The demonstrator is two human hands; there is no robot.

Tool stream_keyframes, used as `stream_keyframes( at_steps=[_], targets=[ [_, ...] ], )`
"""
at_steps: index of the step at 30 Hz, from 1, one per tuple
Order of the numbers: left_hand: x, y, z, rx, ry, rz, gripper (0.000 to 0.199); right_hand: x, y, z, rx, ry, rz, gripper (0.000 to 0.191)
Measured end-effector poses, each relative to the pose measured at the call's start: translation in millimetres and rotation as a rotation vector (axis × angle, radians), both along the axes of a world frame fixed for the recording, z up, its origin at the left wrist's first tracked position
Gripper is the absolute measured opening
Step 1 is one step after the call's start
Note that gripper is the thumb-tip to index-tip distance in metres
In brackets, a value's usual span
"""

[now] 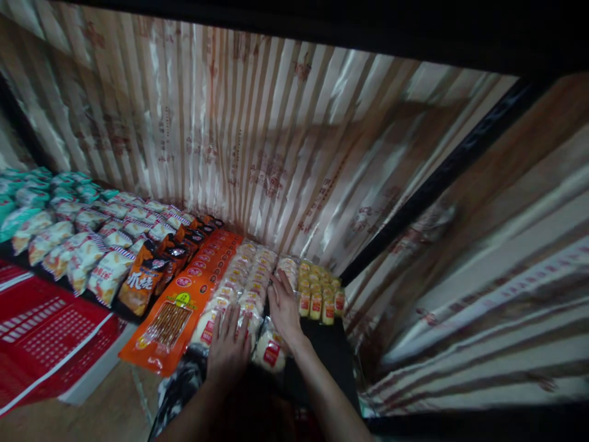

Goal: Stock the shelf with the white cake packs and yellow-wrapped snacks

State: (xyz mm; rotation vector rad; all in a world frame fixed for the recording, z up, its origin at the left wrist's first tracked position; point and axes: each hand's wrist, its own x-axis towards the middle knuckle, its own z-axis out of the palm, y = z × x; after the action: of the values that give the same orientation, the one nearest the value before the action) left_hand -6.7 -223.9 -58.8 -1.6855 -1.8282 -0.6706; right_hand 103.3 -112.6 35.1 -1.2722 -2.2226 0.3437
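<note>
Rows of clear-wrapped pale buns with red and yellow labels (263,264) lie on a black shelf (322,350). My left hand (229,344) rests with fingers spread on the front packs of the left rows. Reaching further back, my right hand (284,307) lies with its fingers stretched out along the rightmost bun row, partly hiding it. A single wrapped bun (270,351) sits at the shelf's front between my two forearms. Just left of the buns are overlapping orange snack packs (171,313), and to the right stand small yellow packs (317,294).
White bread bags (110,270), dark-orange bags (143,276) and green bags (27,196) line the shelf leftward. Below stands a red plastic basket (59,325) with a white handle. A dark post (427,184) slants at right; a pleated printed curtain (257,135) hangs behind.
</note>
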Motion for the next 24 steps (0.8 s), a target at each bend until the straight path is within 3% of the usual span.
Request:
stream_keyframes(
  at_steps=[4,11,18,24],
  targets=[
    [3.4,-1.8,0.5,0.015,0.011,-0.02,0.043,46.4,-40.4,-6.5,-0.042,0.061,-0.034,0.055],
    [6.0,-2.7,3.2,-0.001,-0.014,-0.091,0.04,102.3,-82.3,-41.0,-0.051,0.109,-0.164,0.054],
    [39.3,-16.7,15.9,-0.05,0.005,-0.246,0.046,99.8,-80.4,-73.7,-0.147,0.226,-0.185,0.06],
    [63.6,-19.0,13.2,-0.088,0.047,-0.328,0.055,86.7,-62.5,-91.7,-0.243,0.359,-0.192,0.067]
  ],
)
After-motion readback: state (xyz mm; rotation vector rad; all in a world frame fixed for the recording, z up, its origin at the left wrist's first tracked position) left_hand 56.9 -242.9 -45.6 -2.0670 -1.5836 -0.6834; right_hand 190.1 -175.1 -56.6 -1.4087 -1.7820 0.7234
